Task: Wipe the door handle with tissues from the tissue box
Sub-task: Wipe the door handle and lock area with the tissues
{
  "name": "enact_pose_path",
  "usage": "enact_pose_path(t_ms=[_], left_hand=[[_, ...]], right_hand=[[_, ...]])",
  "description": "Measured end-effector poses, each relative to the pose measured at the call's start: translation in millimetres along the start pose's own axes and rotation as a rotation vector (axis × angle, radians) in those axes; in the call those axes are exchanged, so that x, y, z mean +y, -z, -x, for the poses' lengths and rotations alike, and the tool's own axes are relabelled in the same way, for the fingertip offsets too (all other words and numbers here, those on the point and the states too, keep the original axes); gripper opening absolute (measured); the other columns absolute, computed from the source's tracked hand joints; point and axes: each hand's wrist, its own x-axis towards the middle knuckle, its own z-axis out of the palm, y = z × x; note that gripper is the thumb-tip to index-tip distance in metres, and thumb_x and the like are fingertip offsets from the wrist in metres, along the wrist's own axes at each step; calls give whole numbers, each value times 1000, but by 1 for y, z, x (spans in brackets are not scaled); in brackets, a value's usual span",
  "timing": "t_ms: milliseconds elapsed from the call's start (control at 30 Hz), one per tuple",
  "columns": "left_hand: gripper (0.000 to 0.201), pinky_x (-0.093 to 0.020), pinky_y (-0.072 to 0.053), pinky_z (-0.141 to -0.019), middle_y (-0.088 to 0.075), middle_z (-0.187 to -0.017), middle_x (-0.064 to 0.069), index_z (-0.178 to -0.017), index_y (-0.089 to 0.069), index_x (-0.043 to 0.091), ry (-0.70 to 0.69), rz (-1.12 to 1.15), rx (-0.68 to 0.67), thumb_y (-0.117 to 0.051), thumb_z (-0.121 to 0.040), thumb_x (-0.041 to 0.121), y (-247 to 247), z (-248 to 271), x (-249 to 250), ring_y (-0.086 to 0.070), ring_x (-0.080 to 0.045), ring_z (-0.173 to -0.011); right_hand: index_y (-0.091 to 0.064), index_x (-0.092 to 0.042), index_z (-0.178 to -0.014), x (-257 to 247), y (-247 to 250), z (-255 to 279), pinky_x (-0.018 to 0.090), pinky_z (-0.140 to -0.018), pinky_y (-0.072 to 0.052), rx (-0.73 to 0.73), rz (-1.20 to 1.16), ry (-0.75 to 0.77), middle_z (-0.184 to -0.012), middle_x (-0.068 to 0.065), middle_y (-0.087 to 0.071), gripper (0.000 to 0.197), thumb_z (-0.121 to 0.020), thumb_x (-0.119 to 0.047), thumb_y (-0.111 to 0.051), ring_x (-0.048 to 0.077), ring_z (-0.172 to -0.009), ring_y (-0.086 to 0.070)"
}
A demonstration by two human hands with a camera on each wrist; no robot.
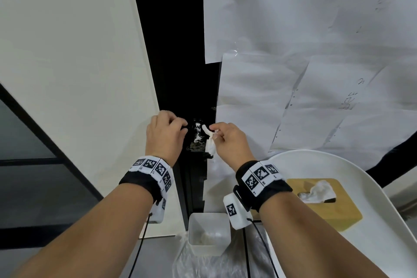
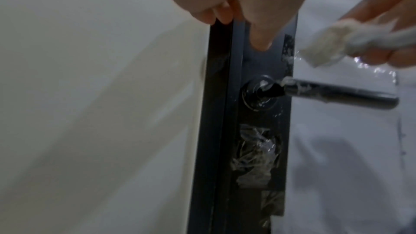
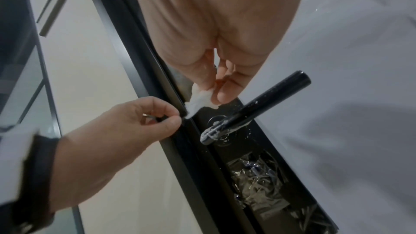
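Note:
The black lever door handle (image 1: pixel 197 133) (image 2: pixel 337 93) (image 3: pixel 265 102) juts from a black door plate and carries white smears near its base. My right hand (image 1: pixel 213 132) (image 3: pixel 213 93) pinches a crumpled white tissue (image 1: pixel 209 145) (image 2: pixel 326 45) (image 3: pixel 198 102) just above the handle's base, apart from it. My left hand (image 1: pixel 182 127) (image 2: pixel 238 29) (image 3: pixel 175 116) grips the black door edge (image 3: pixel 191 149) left of the handle, fingers curled round it and thumb on the plate. The wooden-topped tissue box (image 1: pixel 334 214) sits lower right with a tissue sticking out.
The tissue box rests on a white rounded seat or tray (image 1: pixel 338 165). A small white bin (image 1: pixel 208 241) with used tissues stands below the handle on crinkled plastic. White paper sheets (image 1: pixel 293 74) cover the door; torn film (image 2: pixel 254 154) clings below the handle.

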Motion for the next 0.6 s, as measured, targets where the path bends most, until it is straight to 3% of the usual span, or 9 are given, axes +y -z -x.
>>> enact_pose_path(t_ms=[67,200,333,433,533,600], left_hand=[[13,-38,-45,-81,-48,-102,2,-93,-68,24,12,73,-33,-71,-82,27,2,-2,3,-45,-22,-94],[12,-39,-39,-91,-48,-120,6,-89,-70,31,18,109,-176,-67,-83,41,6,-3,5,-41,-22,-107],[26,-41,-29,-100,-45,-130,15,-99,-70,35,84,168,-329,-50,-91,50,15,-6,6,-34,-19,-118],[15,-40,-30,-100,-47,-124,19,-89,-67,36,160,299,-366,-57,-88,47,18,-8,8,-34,-15,-118],[9,-40,-39,-99,-59,-113,17,-84,-65,32,213,518,-354,-62,-87,39,19,-8,6,-48,-13,-111],[9,-36,-47,-92,-68,-97,6,-85,-62,24,284,686,-352,-63,-88,32,21,-9,6,-61,-12,-96]], right_hand=[[-60,-18,-108,-2,-5,2,5,-70,-37,28,-39,6,-97,-2,-51,20,-92,-11,-51,1,-77,-51],[-57,-18,-98,-7,-11,3,-3,-70,-37,69,-75,44,-100,-2,-49,10,-89,-11,-56,1,-77,-52],[-53,-16,-98,-13,-17,7,12,-68,-43,67,-98,85,-101,-2,-45,15,-87,-7,-57,7,-75,-53],[-51,-17,-106,-13,-19,8,17,-71,-45,40,-120,75,-102,0,-48,25,-85,-6,-58,8,-78,-53],[-47,-17,-126,-11,-13,11,22,-77,-48,-37,-160,-11,-87,-8,-54,42,-86,-8,-58,5,-77,-55],[-50,-14,-128,-10,-11,12,22,-80,-47,-95,-141,-40,-80,-11,-57,40,-89,-9,-56,9,-82,-59]])
